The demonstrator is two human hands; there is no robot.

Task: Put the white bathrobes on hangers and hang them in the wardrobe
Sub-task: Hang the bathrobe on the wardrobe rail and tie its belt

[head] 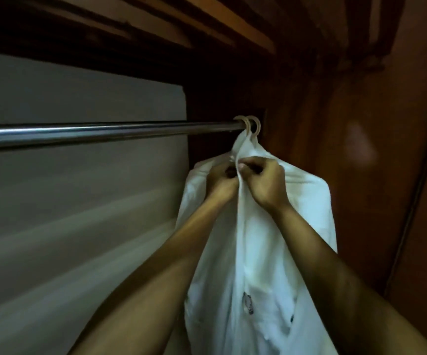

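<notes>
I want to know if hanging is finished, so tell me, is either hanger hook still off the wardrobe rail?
No, both hanger hooks sit over the metal rail at its right end, the white bathrobes hanging below.

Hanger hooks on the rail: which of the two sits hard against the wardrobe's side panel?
The right-hand hook, at the very end of the rail, next to the brown side panel. The other hook hangs just left of it, toward the bare rail.

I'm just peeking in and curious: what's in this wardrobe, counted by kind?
Hanger hooks on the rail: 2
White robes, front one gripped by both hands: at least 1; a second seems to hang behind, hard to separate
Rail: 1
Hands: 2, left, right
Total: 6 sure
</notes>
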